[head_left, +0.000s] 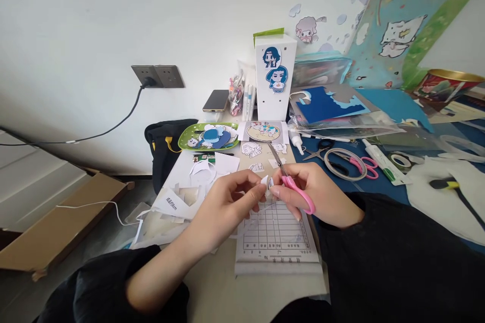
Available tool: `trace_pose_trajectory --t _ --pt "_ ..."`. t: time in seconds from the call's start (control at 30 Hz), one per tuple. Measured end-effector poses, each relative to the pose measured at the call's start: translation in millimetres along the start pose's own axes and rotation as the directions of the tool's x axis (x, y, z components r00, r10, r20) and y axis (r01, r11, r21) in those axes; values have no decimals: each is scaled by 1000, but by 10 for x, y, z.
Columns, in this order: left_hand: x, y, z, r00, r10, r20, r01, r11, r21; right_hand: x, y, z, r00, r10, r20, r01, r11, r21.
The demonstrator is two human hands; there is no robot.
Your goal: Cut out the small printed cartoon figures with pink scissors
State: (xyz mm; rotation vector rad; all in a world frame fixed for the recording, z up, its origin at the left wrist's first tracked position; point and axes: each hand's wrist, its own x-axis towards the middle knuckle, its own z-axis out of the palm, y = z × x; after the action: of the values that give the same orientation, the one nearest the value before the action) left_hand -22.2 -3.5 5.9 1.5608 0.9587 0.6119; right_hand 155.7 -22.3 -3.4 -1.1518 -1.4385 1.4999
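Nearest the camera, the black right sleeve [394, 257] fills the near right, and the black left sleeve [109, 282] lies at the near left. Between them, over a printed grid sheet [273, 232], the fingertips of both hands almost meet. A small white paper piece [264, 180] sits at the tips of the left hand [229, 204], pinched between thumb and index finger. Just right of it, a dark-lined scrap [270, 184] is at the thumb tip of the right hand [320, 189]; whether the two are joined, I cannot tell. The right fingers also grasp pink scissors [290, 182], the blades pointing far and slightly left, the handle slanting near and right across the hand.

The left forearm reaches in from the near left, palm turned inward, fingers curled. The right hand comes from the right, its lower fingers loosely bent. Beyond the hands lie cut paper drawings [251, 149].
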Motion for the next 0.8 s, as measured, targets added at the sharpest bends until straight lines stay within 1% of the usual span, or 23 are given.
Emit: trace_pose_trajectory --t 0.1,0.2,0.27,0.3,0.33,0.4,0.47,0.5,0.57,0.63,0.8 --pt "10 -2 -6 1000 -9 -4 9 1000 -7 1 1 3 1000 -5 -2 5 1000 12" --pt "28 -16 -14 1000 -23 21 23 1000 -8 3 15 3 1000 -12 -4 12 1000 13" --pt "35 -32 -16 999 -24 42 24 1000 11 5 37 3 1000 -27 -2 27 1000 5" --pt "35 -40 -15 999 -14 36 13 999 29 6 48 3 999 -36 -2 36 999 5" --pt "32 -47 -13 1000 6 13 -7 999 52 7 58 3 999 -45 -4 45 999 5" --pt "19 -57 -7 994 89 -66 -81 991 108 4 61 5 999 -51 -8 51 999 1" --pt "4 -57 0 974 186 -133 -161 970 180 -2 41 8 999 -41 -12 41 999 -13" --pt "-1 -55 2 965 222 -141 -188 957 219 -6 25 9 999 -33 -16 32 999 -19" --pt "-8 -50 4 958 261 -121 -217 932 289 -12 -5 12 999 -21 -25 21 1000 -15" --pt "-9 -52 5 957 272 -97 -226 915 335 -11 -19 12 999 -22 -33 22 1000 -15" --pt "-13 -75 10 959 270 -87 -228 918 325 2 6 13 996 -60 -67 57 998 -35"
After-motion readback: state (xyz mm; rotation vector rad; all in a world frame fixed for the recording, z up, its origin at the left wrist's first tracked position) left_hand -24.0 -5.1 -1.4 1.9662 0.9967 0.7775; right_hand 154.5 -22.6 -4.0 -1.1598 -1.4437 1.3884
